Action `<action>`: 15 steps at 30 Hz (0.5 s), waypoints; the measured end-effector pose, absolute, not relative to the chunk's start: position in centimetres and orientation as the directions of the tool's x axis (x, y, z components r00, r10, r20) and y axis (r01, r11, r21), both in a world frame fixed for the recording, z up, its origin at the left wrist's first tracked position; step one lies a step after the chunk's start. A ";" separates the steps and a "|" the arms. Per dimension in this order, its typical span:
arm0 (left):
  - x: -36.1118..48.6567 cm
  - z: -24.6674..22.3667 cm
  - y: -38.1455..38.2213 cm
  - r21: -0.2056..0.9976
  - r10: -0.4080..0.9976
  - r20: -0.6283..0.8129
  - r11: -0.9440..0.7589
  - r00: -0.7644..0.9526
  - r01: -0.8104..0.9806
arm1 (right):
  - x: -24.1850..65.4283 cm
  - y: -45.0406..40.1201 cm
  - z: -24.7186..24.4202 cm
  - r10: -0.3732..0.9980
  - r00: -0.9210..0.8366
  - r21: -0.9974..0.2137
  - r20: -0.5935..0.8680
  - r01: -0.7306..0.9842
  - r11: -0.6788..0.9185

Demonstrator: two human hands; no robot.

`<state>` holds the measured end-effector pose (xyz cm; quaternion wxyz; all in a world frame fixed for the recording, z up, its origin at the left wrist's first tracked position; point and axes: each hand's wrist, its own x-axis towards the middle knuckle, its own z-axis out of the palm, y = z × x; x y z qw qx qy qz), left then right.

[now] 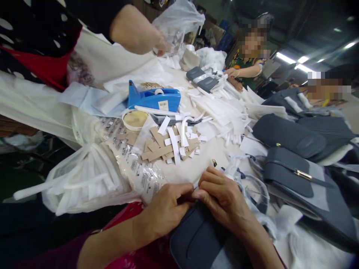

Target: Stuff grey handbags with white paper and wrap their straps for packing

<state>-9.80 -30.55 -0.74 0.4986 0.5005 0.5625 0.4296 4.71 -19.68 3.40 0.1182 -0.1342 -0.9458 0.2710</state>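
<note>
My left hand (165, 211) and my right hand (221, 198) meet at the top edge of a dark grey leather handbag (196, 239) at the bottom of the view. Both hands grip the bag, fingertips close together. A thin white edge shows between my fingers, too small to identify. Just beyond my hands lies a plastic sheet printed with small labels (131, 160), bearing torn cardboard pieces (158, 144) and white paper strips (174, 145).
A blue tape dispenser (154, 98) stands on the cluttered table. More grey handbags (288, 136) lie to the right. A bag of white strips (84, 179) hangs over the left edge. A co-worker's hand (134, 33) reaches across the far side, and another person's arm (244, 73) rests beyond.
</note>
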 end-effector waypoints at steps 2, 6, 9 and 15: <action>-10.7 -0.6 -31.2 0.986 0.995 -0.095 0.094 -0.004 0.139 | 4.6 -19.7 3.4 0.324 -0.934 -0.532 0.149 0.200 0.822; -11.2 -0.7 -31.0 0.992 0.999 -0.032 0.035 -0.023 0.124 | 4.5 -19.8 4.0 0.362 -0.926 -0.537 0.110 0.251 0.805; -9.6 -1.0 -30.0 0.997 0.992 -0.070 0.066 0.105 0.042 | 4.4 -20.1 4.2 0.377 -0.921 -0.542 0.098 0.268 0.797; -7.3 -1.9 -29.7 0.997 0.997 -0.075 0.075 0.009 -0.003 | 3.1 -19.7 4.1 0.365 -0.896 -0.515 0.253 0.195 0.835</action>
